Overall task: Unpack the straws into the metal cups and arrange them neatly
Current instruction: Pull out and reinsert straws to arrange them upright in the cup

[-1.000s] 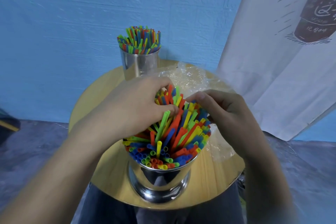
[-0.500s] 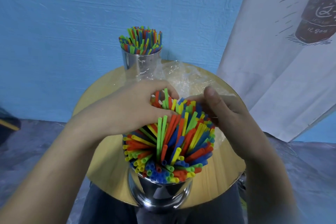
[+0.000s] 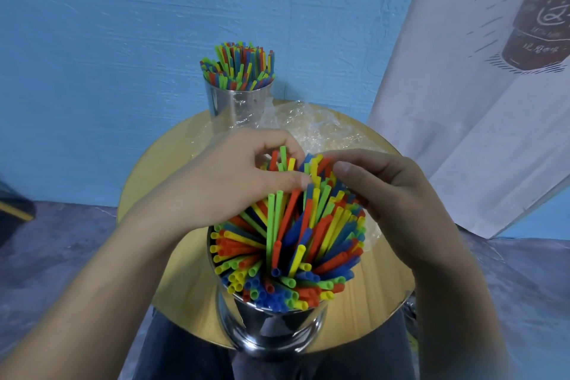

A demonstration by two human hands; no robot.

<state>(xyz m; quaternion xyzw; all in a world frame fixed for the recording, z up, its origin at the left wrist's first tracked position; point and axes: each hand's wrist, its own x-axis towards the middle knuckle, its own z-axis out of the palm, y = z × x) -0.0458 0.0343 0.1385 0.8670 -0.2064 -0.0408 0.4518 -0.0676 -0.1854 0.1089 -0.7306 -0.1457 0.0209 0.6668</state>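
Note:
A shiny metal cup (image 3: 271, 330) stands at the near edge of the round wooden table (image 3: 182, 268), packed with red, yellow, green and blue straws (image 3: 290, 244). My left hand (image 3: 225, 179) curls over the far left tops of the straws, thumb and fingers pinching a few that stick up. My right hand (image 3: 391, 194) cups the far right side of the bundle, fingers curled round the straw tops. A second metal cup (image 3: 237, 105) full of straws stands at the table's far edge.
Crumpled clear plastic wrapping (image 3: 320, 129) lies on the table behind my hands, beside the far cup. A blue wall is behind the table. A white printed banner (image 3: 481, 95) hangs at the right. My dark-trousered knees show under the table's near edge.
Both hands have shifted slightly on the straw tops, the left one now pinching a few raised straws. The straws in the near cup have spread and stand more upright.

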